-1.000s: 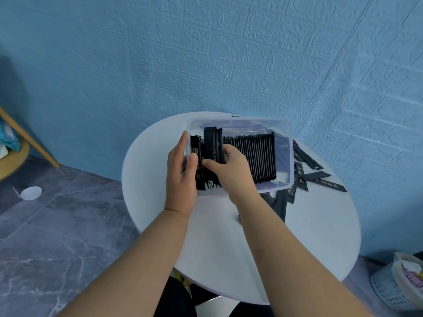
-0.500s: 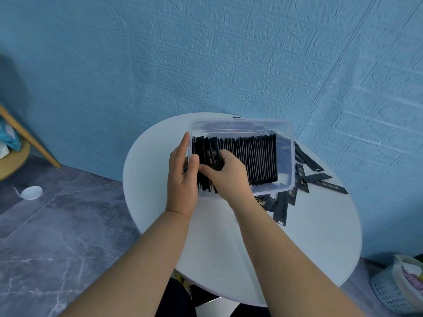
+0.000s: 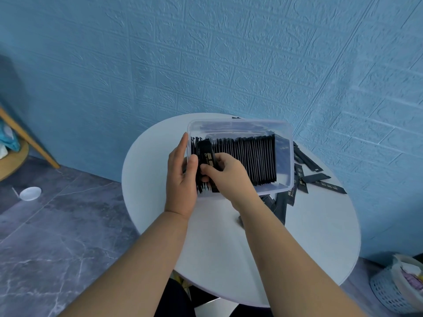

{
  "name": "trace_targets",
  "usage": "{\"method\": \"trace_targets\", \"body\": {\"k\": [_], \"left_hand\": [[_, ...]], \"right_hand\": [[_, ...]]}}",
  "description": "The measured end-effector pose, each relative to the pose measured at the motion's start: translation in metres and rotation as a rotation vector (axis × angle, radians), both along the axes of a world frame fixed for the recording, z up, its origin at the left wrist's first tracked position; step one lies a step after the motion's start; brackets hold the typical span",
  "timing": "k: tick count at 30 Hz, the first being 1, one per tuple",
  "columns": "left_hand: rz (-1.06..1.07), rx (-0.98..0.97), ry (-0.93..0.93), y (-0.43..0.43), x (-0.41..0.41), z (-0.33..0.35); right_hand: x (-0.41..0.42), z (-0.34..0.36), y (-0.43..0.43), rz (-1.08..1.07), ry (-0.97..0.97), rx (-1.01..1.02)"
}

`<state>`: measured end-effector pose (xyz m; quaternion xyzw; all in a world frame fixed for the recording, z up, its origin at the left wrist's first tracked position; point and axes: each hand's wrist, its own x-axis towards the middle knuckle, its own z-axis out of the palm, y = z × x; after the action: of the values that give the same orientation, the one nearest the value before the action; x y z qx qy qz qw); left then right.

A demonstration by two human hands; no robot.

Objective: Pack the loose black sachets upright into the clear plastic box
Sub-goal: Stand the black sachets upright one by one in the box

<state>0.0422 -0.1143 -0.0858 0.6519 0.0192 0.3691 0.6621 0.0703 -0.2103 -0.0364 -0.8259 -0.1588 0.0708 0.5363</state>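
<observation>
Black sachets (image 3: pixel 254 160) with gold print, clear box (image 3: pixel 240 124), white table (image 3: pixel 229 248), blue brick-embossed wall (image 3: pixel 206 53).

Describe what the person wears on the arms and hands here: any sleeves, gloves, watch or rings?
Nothing is worn on them. The left hand and right hand are bare, with no gloves, and no rings show. The left forearm and right forearm are uncovered down to the picture's lower edge: no sleeve, watch or bracelet is in view.

Blue brick-embossed wall (image 3: pixel 206 53) behind. Grey marble-effect tiled floor (image 3: pixel 57 225). Round white worktop (image 3: pixel 217 248). Wooden furniture (image 3: pixel 29 139) at left; mesh basket (image 3: pixel 384 294) lower right; small white dish (image 3: pixel 30 193) on floor.
</observation>
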Motion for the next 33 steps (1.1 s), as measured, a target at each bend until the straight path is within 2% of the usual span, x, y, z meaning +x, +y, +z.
{"method": "trace_targets", "body": {"k": [6, 10, 14, 24, 29, 33], "left_hand": [[0.004, 0.003, -0.005, 0.0002, 0.0002, 0.0002], [0.0, -0.004, -0.005, -0.0003, -0.0003, 0.0005], [-0.002, -0.009, -0.005, 0.0, 0.0003, -0.0002], [0.001, -0.001, 0.01, 0.0013, 0.0013, -0.0022], [0.006, 0.001, -0.004, -0.0001, 0.0011, -0.0008], [0.002, -0.004, -0.002, 0.0011, 0.0018, -0.0024]], "right_hand": [[0.002, -0.0004, -0.0045, 0.029, -0.011, -0.047], [0.0046, -0.0031, -0.0038, -0.072, -0.073, 0.0], [0.0038, -0.0048, 0.0001, -0.15, -0.179, -0.048], [-0.0015, 0.0006, -0.0059, -0.087, -0.16, -0.088], [0.0024, -0.0021, -0.004, -0.141, -0.332, -0.215], [0.004, -0.0024, 0.0001, -0.128, -0.324, -0.204]]}}
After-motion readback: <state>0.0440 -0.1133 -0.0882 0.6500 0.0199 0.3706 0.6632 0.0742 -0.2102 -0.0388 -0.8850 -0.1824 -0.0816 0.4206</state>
